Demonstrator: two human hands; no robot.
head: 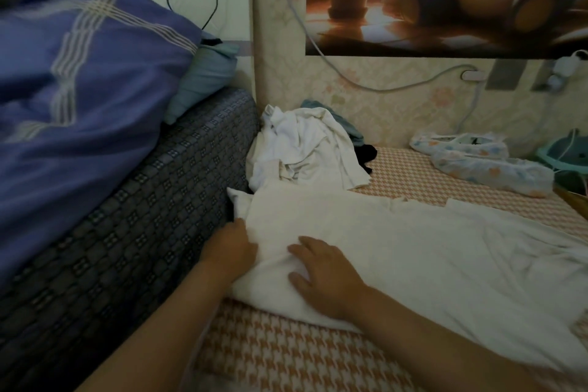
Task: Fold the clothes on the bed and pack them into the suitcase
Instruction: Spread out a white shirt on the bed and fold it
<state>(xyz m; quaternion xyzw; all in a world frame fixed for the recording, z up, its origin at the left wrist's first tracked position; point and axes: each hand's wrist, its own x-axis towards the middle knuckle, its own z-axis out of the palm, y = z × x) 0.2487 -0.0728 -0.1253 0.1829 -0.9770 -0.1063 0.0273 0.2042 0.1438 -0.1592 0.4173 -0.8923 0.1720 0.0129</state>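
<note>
One bed [286, 356] in an orange houndstooth sheet meets a floral-papered wall [397, 111] hung with a poster [445, 0]. A blue quilt [79, 73] is heaped on higher bedding at left. The white garment [445, 261] lies flat on the sheet, long axis left to right, just near of a crumpled white pile [305, 149]. The left hand [232, 245] grips its left end with curled fingers. The right hand [324, 274] presses flat on it, fingers spread.
</note>
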